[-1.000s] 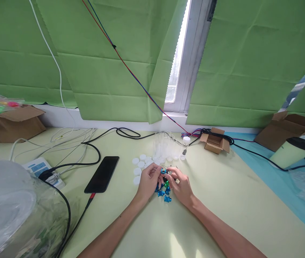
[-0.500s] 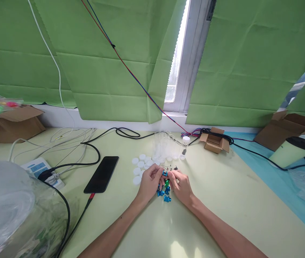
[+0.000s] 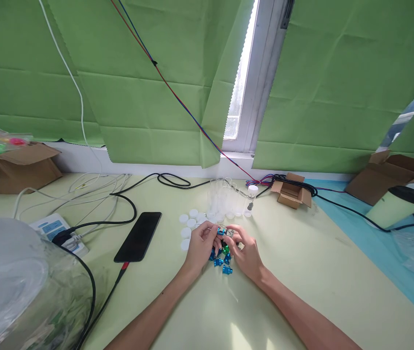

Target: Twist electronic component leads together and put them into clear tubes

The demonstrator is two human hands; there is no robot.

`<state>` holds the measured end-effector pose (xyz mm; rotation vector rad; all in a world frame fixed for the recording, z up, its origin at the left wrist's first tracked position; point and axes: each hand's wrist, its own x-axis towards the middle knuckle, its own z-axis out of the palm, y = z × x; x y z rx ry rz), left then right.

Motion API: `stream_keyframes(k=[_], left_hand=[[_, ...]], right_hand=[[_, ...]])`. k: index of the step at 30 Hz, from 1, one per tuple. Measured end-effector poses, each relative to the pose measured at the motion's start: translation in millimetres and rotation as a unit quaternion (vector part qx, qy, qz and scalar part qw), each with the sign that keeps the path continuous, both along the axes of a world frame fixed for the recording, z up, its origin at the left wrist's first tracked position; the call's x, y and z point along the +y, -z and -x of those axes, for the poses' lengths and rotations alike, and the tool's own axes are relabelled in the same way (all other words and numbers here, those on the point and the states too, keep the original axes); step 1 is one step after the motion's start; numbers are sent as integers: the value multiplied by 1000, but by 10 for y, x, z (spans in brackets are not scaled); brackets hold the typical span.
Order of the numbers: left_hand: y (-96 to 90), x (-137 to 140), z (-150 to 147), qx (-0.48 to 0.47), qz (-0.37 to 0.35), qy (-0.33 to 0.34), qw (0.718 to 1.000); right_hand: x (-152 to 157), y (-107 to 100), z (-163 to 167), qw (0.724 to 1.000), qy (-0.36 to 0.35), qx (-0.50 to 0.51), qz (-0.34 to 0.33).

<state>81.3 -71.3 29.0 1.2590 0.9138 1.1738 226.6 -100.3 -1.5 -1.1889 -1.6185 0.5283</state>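
The left hand [image 3: 200, 248] pinches 1 blue fitting [image 3: 221, 232] short of the far edge of the tabletop [image 3: 331, 267]; whether the right hand [image 3: 243, 250] grasps it, I cannot tell. A slack pinch could drop it among loose blue pieces [image 3: 227, 270].

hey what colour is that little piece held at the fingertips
The little piece is bright blue, best seen in the head view.

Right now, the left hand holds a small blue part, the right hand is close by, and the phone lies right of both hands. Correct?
Wrong side for the phone: the head view shows it left of the left hand and right hand, not right of them. The left hand does hold a small blue part, with the right hand close by.
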Motion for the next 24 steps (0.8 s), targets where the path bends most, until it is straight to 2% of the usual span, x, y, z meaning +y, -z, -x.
stream_keyframes(k=[9,16,24], left_hand=[[26,-7,-9,16,-10,11,1000],[86,8,-10,11,-25,32,999],[115,5,-13,14,-27,52,998]], right_hand=[[25,89,-24,1000,-13,2,8],[30,59,-40,999,13,-34,-18],[25,15,-27,999,1,-41,-27]])
